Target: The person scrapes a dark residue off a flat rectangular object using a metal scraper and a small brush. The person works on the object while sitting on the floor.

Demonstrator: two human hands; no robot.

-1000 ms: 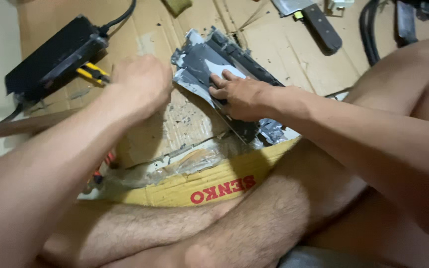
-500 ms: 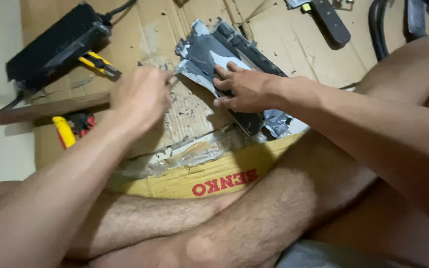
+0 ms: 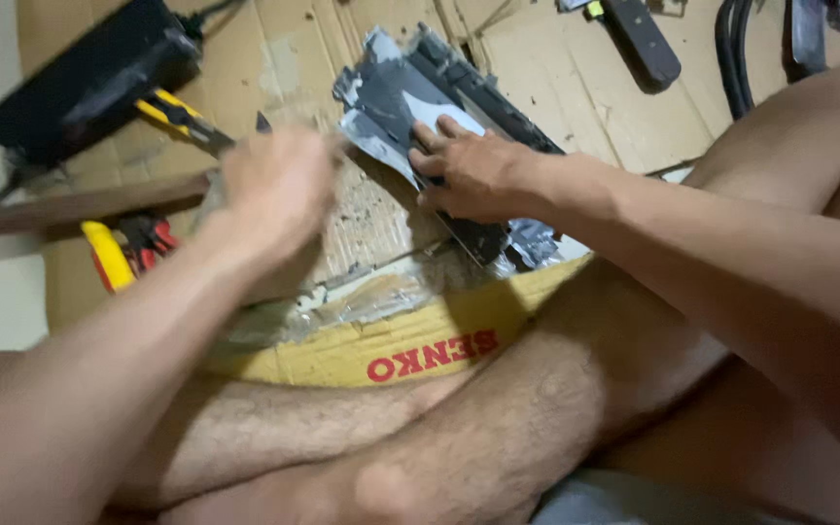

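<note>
While my right hand (image 3: 473, 170) presses flat on the grey foil-wrapped panel (image 3: 439, 126) lying on the cardboard (image 3: 556, 68), my blurred left hand (image 3: 279, 190) looks clenched on something unseen, so a slip could nick fingers.

Soft, even indoor light falls from above, casting only faint shadows beside the arms. The left hand (image 3: 279, 190) is smeared by motion blur; the right hand (image 3: 473, 170) stays fairly sharp. No glare shows.

Matt, scuffed brown cardboard sheet (image 3: 556, 87); crinkled silvery foil (image 3: 386, 97); black plastic box (image 3: 89, 83)
</note>
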